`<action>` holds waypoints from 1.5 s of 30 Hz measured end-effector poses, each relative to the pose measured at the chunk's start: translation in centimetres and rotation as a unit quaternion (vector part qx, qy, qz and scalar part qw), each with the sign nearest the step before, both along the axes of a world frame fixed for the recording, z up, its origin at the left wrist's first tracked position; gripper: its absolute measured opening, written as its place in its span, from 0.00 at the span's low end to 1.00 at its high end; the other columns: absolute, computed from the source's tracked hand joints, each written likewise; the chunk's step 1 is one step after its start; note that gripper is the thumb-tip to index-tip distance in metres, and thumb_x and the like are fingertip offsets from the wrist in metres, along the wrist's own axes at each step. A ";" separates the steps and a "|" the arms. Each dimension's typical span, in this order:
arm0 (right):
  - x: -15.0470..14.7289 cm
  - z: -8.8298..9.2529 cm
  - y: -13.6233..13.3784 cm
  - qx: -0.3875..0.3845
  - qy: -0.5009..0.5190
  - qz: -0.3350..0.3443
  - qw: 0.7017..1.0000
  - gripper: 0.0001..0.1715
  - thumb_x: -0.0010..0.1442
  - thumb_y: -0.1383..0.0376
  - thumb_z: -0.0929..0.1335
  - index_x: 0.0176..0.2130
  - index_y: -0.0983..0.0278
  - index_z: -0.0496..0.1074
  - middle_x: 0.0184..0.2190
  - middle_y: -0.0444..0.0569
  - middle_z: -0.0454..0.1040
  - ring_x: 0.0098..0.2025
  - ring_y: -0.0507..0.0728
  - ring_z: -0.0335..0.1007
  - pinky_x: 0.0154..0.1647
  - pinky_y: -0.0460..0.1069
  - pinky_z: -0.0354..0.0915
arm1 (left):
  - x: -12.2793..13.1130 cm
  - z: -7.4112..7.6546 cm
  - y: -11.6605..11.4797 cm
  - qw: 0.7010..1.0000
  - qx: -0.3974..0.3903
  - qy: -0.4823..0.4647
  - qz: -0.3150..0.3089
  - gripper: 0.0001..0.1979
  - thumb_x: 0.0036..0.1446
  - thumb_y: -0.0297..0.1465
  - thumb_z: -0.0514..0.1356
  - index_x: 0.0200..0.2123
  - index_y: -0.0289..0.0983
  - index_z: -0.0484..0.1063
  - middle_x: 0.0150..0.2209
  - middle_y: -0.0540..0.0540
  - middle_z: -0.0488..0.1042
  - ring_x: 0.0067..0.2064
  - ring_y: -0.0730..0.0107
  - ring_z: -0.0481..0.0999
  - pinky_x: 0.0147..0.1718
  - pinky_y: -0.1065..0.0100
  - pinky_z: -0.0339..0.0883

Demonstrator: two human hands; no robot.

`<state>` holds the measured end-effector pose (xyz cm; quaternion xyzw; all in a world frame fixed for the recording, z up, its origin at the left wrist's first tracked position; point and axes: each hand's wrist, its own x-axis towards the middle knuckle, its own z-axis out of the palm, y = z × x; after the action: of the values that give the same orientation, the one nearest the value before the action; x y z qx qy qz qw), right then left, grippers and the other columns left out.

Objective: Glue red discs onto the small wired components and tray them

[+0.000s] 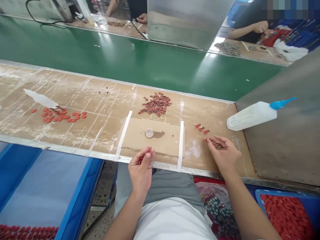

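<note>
My left hand (pixel 141 171) is closed in front of the table edge, with a bit of a red piece (pixel 141 161) showing between its curled fingers. On the right, my right hand (pixel 226 155) pinches a small red part with a dark end (pixel 208 140) at the table surface. Just beyond it lie several similar red parts (pixel 201 128) in a short row. Between the hands, a small clear cup (pixel 149 133) sits on a taped cardboard sheet (pixel 135 140), beside a wet brown stain. Farther back is a heap of small red-and-dark pieces (pixel 157 104).
Red discs (pixel 58 115) lie at the left near a white pointed strip (pixel 41 99). A white bottle with a blue nozzle (pixel 252 116) leans against the metal panel (pixel 282 133) at right. Beyond the green belt (pixel 120 60), other people's hands work. Blue trays (pixel 82 193) stand below.
</note>
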<state>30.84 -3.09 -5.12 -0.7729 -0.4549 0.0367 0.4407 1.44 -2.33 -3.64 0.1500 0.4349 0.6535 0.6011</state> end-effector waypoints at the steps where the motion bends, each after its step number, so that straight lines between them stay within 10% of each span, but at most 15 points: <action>1: 1.0 -0.4 0.1 -0.017 -0.020 -0.003 1.000 0.22 0.52 0.55 0.74 0.44 0.64 0.75 0.35 0.52 0.81 0.34 0.57 0.78 0.42 0.54 0.73 | 0.0 0.0 0.1 1.000 -0.004 0.000 -0.004 0.10 0.46 0.31 0.72 0.35 0.37 0.80 0.38 0.45 0.83 0.39 0.72 0.82 0.45 0.70 0.76; 12: 2.6 -1.3 2.0 -0.035 -0.115 0.006 0.993 0.18 0.54 0.57 0.72 0.43 0.64 0.75 0.35 0.50 0.81 0.33 0.58 0.77 0.41 0.53 0.71 | -0.7 0.8 0.1 0.998 -0.025 -0.046 -0.033 0.10 0.52 0.35 0.68 0.37 0.35 0.80 0.41 0.43 0.82 0.41 0.71 0.82 0.45 0.72 0.75; 21: -1.4 2.3 -0.4 0.021 -0.179 -0.037 0.983 0.15 0.56 0.59 0.71 0.44 0.59 0.77 0.27 0.45 0.76 0.28 0.55 0.72 0.36 0.51 0.69 | -0.7 2.3 0.5 0.973 -0.061 -0.189 -0.114 0.18 0.62 0.38 0.56 0.42 0.31 0.79 0.47 0.36 0.79 0.51 0.61 0.78 0.52 0.63 0.72; 26: -7.8 4.9 -2.7 0.104 -0.133 0.295 0.940 0.22 0.52 0.70 0.74 0.47 0.55 0.74 0.33 0.44 0.80 0.24 0.52 0.70 0.30 0.50 0.68 | 0.0 3.6 0.5 0.945 -0.049 -0.258 -0.197 0.25 0.62 0.43 0.53 0.50 0.29 0.75 0.57 0.33 0.72 0.61 0.54 0.69 0.60 0.58 0.63; 30: -12.7 5.6 -2.0 0.108 -0.114 0.436 0.886 0.25 0.55 0.71 0.73 0.51 0.56 0.70 0.39 0.47 0.81 0.34 0.54 0.76 0.34 0.51 0.69 | 0.5 4.0 0.1 0.934 -0.049 -0.265 -0.235 0.27 0.62 0.45 0.52 0.51 0.30 0.74 0.59 0.32 0.70 0.63 0.51 0.66 0.62 0.55 0.59; 45: -15.3 4.3 0.5 0.066 -0.180 0.511 0.838 0.17 0.59 0.66 0.70 0.49 0.62 0.72 0.35 0.50 0.81 0.36 0.56 0.77 0.39 0.51 0.71 | 0.3 3.1 -0.5 0.924 -0.062 -0.282 -0.250 0.27 0.63 0.46 0.51 0.50 0.30 0.74 0.54 0.33 0.74 0.59 0.53 0.70 0.59 0.58 0.61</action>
<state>15.52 -2.54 -0.84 -0.3927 -0.8577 0.0868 0.3202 1.71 -2.79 -0.55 0.0260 0.2357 0.4688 0.8509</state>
